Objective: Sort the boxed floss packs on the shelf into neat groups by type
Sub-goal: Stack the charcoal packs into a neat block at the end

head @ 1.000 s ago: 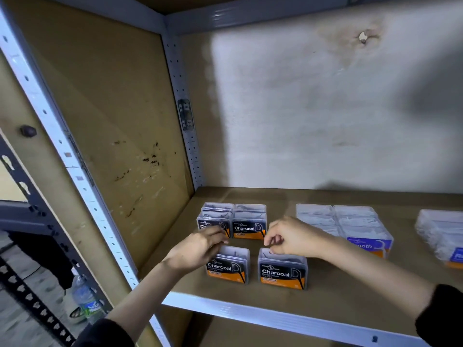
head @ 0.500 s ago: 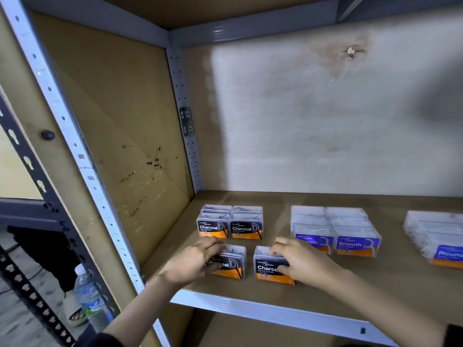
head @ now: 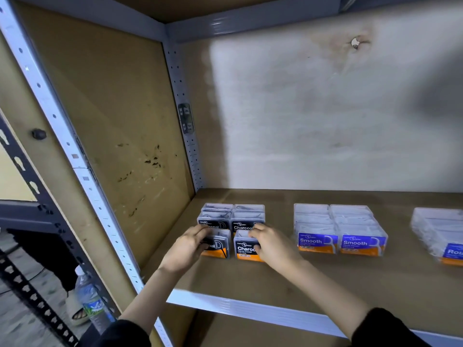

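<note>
Two hands, left hand (head: 186, 249), right hand (head: 271, 244), gripping Charcoal packs (head: 244, 250)

2 bare forearms enter from the bottom of the frame, each ending in a dark black fabric sleeve pushed back near the elbow. The left sleeve (head: 122, 333) shows at bottom centre-left, the right sleeve (head: 385, 329) at bottom right. The left hand (head: 186, 249) and right hand (head: 274, 246) wear no gloves, rings or watch.

Left hand (head: 186, 249) covers the left Charcoal pack (head: 217, 245) label (only "oal" legible). Rightmost blue pack (head: 448, 249) cut by frame edge, blurred; lettering reads "Rou".
</note>
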